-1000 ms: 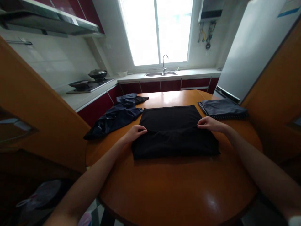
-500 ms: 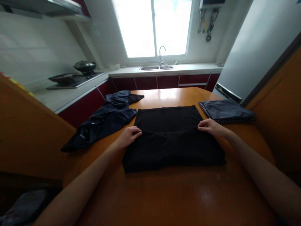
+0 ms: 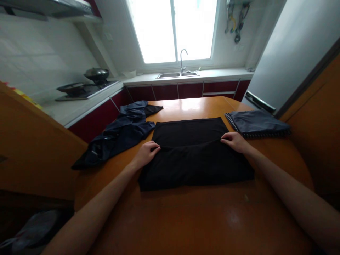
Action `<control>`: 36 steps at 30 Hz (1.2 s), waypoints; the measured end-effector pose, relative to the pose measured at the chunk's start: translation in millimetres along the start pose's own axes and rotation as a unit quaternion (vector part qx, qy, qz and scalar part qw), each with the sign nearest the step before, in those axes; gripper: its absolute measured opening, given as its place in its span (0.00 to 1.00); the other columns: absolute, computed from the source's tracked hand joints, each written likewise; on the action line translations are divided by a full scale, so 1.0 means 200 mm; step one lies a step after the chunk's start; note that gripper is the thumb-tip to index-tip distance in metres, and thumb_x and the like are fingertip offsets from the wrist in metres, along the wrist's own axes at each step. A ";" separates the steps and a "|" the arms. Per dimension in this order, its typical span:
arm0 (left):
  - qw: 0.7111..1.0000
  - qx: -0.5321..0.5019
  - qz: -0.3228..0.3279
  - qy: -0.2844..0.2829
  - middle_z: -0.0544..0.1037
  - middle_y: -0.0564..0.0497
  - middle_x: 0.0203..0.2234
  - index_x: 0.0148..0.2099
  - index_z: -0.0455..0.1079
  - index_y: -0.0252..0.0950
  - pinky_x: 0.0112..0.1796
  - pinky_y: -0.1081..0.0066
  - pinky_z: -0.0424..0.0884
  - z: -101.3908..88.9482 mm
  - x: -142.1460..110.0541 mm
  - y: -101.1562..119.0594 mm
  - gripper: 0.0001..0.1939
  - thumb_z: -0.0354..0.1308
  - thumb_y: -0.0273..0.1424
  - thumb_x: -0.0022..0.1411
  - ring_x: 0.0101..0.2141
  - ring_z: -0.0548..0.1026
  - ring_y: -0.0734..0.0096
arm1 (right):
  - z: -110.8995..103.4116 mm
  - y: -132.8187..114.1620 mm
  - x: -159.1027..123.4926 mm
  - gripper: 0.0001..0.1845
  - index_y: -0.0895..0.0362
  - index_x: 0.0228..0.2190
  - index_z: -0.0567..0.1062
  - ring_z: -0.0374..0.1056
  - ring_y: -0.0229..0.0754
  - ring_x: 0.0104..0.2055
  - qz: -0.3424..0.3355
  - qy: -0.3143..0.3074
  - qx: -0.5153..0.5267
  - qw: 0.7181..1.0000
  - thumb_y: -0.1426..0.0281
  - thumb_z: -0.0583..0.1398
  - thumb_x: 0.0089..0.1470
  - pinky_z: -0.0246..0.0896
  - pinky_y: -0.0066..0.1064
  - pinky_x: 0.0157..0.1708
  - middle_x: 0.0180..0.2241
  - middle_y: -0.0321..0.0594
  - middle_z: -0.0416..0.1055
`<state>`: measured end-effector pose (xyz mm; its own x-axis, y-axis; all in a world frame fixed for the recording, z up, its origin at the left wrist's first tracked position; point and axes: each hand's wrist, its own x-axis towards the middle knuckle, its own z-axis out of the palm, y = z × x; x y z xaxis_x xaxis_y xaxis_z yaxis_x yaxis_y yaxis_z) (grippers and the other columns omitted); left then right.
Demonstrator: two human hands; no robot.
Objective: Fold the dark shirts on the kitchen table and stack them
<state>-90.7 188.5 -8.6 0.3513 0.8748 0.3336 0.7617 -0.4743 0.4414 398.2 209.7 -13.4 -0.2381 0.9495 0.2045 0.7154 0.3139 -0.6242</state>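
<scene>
A black garment (image 3: 195,163) lies on the wooden table (image 3: 196,216) in front of me, its near part folded over toward the window. Which kind of garment it is I cannot tell. My left hand (image 3: 146,153) pinches the left end of the folded-over edge between thumb and fingers. At the right end of the same edge, my right hand (image 3: 235,141) is closed on the cloth in a similar pinch. The edge sags a little between the two hands, and the far part of the garment lies flat beyond it.
A crumpled dark blue garment (image 3: 117,136) lies at the table's left side, partly over the edge. On the right rests a folded grey-blue cloth (image 3: 259,122). Behind are a sink (image 3: 170,75), a stove with a lidded pan (image 3: 97,74) and a fridge (image 3: 278,53).
The camera view has shifted closer to the table. Both hands keep their pinch on the black garment; the right hand has lifted its end of the edge slightly.
</scene>
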 end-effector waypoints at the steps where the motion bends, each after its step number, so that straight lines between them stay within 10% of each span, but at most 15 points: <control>1: 1.000 0.021 0.001 0.008 0.79 0.45 0.40 0.44 0.78 0.36 0.47 0.60 0.73 0.00 0.00 0.03 0.16 0.55 0.42 0.68 0.42 0.78 0.59 | 0.00 -0.03 -0.01 0.15 0.57 0.36 0.80 0.74 0.51 0.39 0.007 0.021 -0.040 0.999 0.59 0.61 0.55 0.68 0.43 0.45 0.35 0.46 0.78; 6: 0.993 0.087 0.069 -0.034 0.62 0.39 0.66 0.70 0.58 0.34 0.64 0.55 0.58 0.06 -0.03 0.45 0.29 0.44 0.43 0.74 0.65 0.61 0.56 | 0.14 -0.40 -0.14 0.27 0.62 0.58 0.71 0.65 0.58 0.59 -0.057 0.125 -0.157 0.978 0.62 0.54 0.62 0.60 0.50 0.59 0.56 0.57 0.70; 11: 0.969 0.121 0.157 -0.148 0.51 0.42 0.72 0.74 0.45 0.35 0.67 0.54 0.45 0.28 -0.10 0.80 0.31 0.38 0.42 0.76 0.71 0.47 0.59 | 0.46 -0.69 -0.32 0.33 0.60 0.69 0.55 0.44 0.49 0.73 -0.151 -0.019 -0.180 0.972 0.66 0.47 0.65 0.42 0.49 0.69 0.71 0.48 0.49; 15: 0.966 0.142 0.136 -0.167 0.47 0.43 0.72 0.75 0.43 0.36 0.68 0.53 0.40 0.31 -0.16 0.69 0.34 0.38 0.48 0.75 0.71 0.44 0.59 | 0.46 -0.55 -0.37 0.39 0.59 0.69 0.53 0.38 0.52 0.74 -0.065 -0.065 -0.218 0.972 0.52 0.48 0.65 0.35 0.53 0.69 0.72 0.50 0.43; 22: 0.976 0.152 0.016 -0.157 0.50 0.40 0.72 0.75 0.46 0.35 0.66 0.49 0.47 0.10 -0.28 0.36 0.34 0.38 0.48 0.75 0.71 0.48 0.54 | 0.21 -0.20 -0.46 0.40 0.62 0.68 0.58 0.41 0.53 0.73 0.077 -0.028 -0.235 0.969 0.49 0.47 0.65 0.38 0.52 0.69 0.71 0.53 0.47; 29: 0.987 0.127 0.084 -0.052 0.68 0.43 0.60 0.69 0.60 0.44 0.60 0.55 0.66 -0.16 -0.66 0.35 0.29 0.55 0.45 0.70 0.59 0.67 0.55 | 0.08 -0.24 -0.80 0.22 0.53 0.54 0.74 0.60 0.55 0.63 -0.155 0.065 -0.179 0.970 0.57 0.56 0.64 0.58 0.50 0.61 0.59 0.50 0.67; 36: 0.987 0.081 0.138 -0.030 0.75 0.47 0.42 0.58 0.72 0.42 0.44 0.68 0.75 -0.16 -0.75 0.39 0.16 0.50 0.30 0.73 0.41 0.76 0.68 | 0.00 -0.25 -0.87 0.14 0.56 0.45 0.77 0.69 0.49 0.42 -0.233 0.014 -0.244 0.941 0.74 0.54 0.63 0.67 0.43 0.44 0.41 0.47 0.73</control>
<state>-101.4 18.1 1.5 0.5853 0.7217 0.3695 0.7081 -0.6770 0.2005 403.6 29.6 -18.7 -0.5883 0.7055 0.3951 0.7556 0.6537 -0.0421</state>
